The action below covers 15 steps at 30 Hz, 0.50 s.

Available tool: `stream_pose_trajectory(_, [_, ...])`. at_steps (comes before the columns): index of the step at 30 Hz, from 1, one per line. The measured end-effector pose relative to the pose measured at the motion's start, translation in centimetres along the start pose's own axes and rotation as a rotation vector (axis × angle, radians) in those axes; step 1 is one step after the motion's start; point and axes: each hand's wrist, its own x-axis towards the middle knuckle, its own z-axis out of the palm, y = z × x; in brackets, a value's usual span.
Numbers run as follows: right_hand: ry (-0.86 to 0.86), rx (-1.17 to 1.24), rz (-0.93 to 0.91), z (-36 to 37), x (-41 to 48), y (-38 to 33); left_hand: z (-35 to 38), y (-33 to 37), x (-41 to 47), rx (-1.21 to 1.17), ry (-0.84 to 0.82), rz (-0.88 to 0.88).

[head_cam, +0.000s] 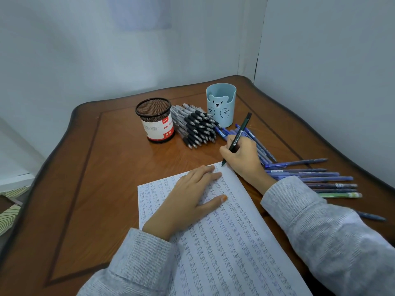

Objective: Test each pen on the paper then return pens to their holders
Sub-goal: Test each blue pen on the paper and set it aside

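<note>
Lined paper (224, 242) on wooden worktop (96, 167), rows of "test" across it. Left hand (188, 201) flat on paper's far half, fingers straight, holding nothing. Right hand (241, 161) at paper's far right corner, fingers curled round black pen (240, 135), tip on the sheet. Blue pens (310, 174) loose right of paper. Beyond paper: heap of black-grip pens (196, 127), between mesh holder (155, 120) and blue bear holder (221, 105).
</note>
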Motion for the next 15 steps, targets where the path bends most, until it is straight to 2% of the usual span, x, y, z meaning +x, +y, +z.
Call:
stream_pose_trajectory(4, [0.111,0.008,-0.010,0.0,0.0,-0.1,-0.2,0.2,0.1,0.000,-0.036,-0.043])
stream_pose_trajectory(10, [0.083,-0.003,-0.031,-0.1,-0.4,-0.4,-0.8,-0.2,0.5,0.003,-0.106,-0.079])
stream_pose_trajectory(15, [0.002,0.078,0.030,-0.5,-1.2,-1.7,-1.1,0.1,-0.1,-0.007,0.096,-0.121])
